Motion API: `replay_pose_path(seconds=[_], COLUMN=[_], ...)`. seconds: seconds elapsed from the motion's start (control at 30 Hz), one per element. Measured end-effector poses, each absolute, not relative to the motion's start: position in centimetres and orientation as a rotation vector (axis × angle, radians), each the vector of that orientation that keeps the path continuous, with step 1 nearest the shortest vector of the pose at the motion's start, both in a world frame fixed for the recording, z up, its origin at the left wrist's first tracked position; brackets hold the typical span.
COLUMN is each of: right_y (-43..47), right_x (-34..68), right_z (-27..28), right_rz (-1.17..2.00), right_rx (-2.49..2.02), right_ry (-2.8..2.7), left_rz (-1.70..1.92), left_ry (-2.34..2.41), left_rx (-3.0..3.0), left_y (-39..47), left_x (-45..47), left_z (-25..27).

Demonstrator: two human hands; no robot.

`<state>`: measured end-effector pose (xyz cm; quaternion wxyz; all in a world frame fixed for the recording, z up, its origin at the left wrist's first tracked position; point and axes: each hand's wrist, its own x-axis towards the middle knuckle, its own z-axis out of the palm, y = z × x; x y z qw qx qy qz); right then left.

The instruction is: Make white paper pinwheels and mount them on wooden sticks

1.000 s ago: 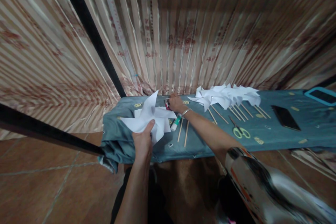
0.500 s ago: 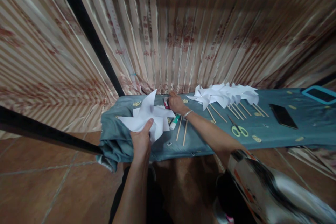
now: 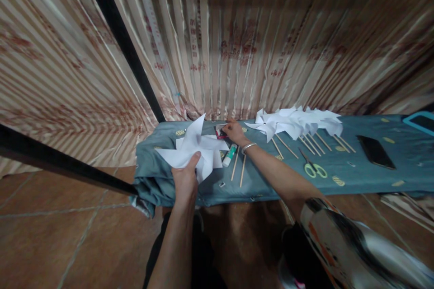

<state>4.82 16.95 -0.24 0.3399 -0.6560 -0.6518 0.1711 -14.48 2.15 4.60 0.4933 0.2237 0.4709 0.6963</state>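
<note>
My left hand grips a white paper pinwheel, thumb on top near its centre, above the left end of the cloth-covered surface. White paper shows behind and beneath that pinwheel. At the back, my right hand reaches to a small red box, fingertips bent together at its contents. What they pinch, if anything, is too small to make out. Just in front of this hand lie a green and white glue stick and two thin wooden sticks.
Several white pinwheels on sticks lie overlapping along the back right. Scissors with light green handles, a dark phone and a blue-framed object are further right. A striped curtain hangs behind; a dark post stands left.
The view has shifted slightly, so everything sits a little further right. My right hand's fingers have lifted or turned at the red box, which shows more now. My left hand keeps the pinwheel.
</note>
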Motion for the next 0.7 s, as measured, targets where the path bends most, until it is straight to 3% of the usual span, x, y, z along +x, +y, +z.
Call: replay_pose_path(seconds=[0.23,0.47,0.7], right_y=[14.9,4.3,-2.4], right_x=[6.0,10.2,13.5], right_z=[0.7,0.9,0.0], right_rz=[0.822,1.173,1.304], right_rx=[-1.563,-1.406,-1.402], right_ry=[-1.274,-0.947,-0.816], left_rz=[1.682,1.663,1.557], left_ry=[1.159,1.169,1.212], left_rx=[0.537,0.565,0.624], left_y=[2.1,1.6,-0.3], left_x=[-14.4,-13.5,-11.5], left_z=[4.6,4.3,4.2])
